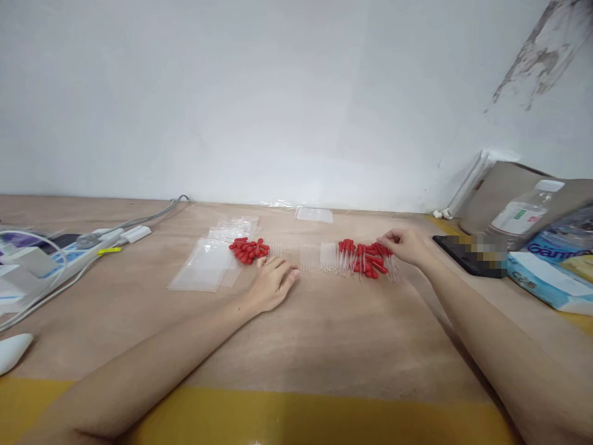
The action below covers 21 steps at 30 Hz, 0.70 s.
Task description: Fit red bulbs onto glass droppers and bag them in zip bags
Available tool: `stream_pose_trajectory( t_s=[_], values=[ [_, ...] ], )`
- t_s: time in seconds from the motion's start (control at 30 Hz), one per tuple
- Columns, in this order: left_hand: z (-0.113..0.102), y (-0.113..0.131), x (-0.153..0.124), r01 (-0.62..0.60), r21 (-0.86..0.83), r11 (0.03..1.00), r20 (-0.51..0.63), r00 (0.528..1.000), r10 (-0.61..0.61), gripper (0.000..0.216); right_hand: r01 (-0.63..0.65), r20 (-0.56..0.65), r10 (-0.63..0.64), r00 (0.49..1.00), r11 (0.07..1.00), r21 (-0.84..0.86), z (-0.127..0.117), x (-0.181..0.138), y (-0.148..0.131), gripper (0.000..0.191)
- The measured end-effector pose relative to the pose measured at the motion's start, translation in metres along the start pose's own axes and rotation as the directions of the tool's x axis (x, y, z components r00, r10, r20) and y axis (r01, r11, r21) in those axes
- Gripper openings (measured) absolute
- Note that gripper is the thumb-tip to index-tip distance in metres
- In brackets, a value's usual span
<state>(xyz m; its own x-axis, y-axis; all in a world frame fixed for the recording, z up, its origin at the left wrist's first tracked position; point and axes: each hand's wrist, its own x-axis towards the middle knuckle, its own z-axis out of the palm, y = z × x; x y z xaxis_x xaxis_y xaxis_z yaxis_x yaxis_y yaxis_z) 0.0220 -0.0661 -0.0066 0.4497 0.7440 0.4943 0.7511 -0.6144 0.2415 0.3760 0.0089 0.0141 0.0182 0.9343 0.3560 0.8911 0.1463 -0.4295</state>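
Observation:
My left hand (273, 285) rests on the table, palm down with its fingers loosely spread. Its fingertips reach the near ends of a short row of clear tubes (277, 249). Left of these lies a pile of red rubber bulbs (250, 250). More clear tubes (317, 256) lie side by side between my hands. To their right are assembled droppers (345, 256), clear tubes with red bulbs on their far ends, and several loose red bulbs (368, 269). At the right end of that row, my right hand (406, 246) pinches a dropper by its red bulb; the fingers partly hide it.
Clear plastic bags (199, 264) overlap at left, and another bag (315, 214) lies by the wall. A power strip (65, 259) with cables and a white mouse (13, 352) are far left. A black phone (463, 253), tissue pack (551, 281) and bottle (523, 210) stand right.

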Motion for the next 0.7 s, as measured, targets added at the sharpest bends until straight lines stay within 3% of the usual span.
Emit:
stream_pose_trajectory(
  t_s=[0.1, 0.2, 0.37, 0.57, 0.7],
  values=[
    [0.0, 0.001, 0.0, 0.051, 0.053, 0.997, -0.044, 0.998, -0.049, 0.025, 0.107, 0.204, -0.104, 0.973, 0.994, -0.006, -0.001, -0.011, -0.016, 0.033],
    [-0.002, -0.002, 0.002, 0.13, 0.151, 0.98, -0.109, 0.987, -0.114, 0.018, 0.139, 0.292, -0.108, 0.95, 0.987, -0.086, 0.001, -0.018, -0.025, 0.033],
    [-0.005, -0.022, 0.02, 0.227, 0.328, 0.917, -0.152, 0.971, -0.186, 0.013, 0.146, 0.233, -0.104, 0.967, 0.974, -0.174, 0.01, -0.017, -0.024, 0.023],
    [0.002, -0.035, 0.053, 0.259, 0.443, 0.858, -0.046, 0.963, -0.267, 0.024, 0.071, 0.167, -0.035, 0.985, 0.975, -0.212, 0.011, -0.018, -0.029, 0.017],
    [0.011, -0.029, 0.068, 0.28, 0.503, 0.817, 0.011, 0.944, -0.33, 0.032, -0.01, 0.029, 0.014, 0.999, 0.991, -0.136, 0.013, -0.019, -0.028, 0.014]
  ],
)
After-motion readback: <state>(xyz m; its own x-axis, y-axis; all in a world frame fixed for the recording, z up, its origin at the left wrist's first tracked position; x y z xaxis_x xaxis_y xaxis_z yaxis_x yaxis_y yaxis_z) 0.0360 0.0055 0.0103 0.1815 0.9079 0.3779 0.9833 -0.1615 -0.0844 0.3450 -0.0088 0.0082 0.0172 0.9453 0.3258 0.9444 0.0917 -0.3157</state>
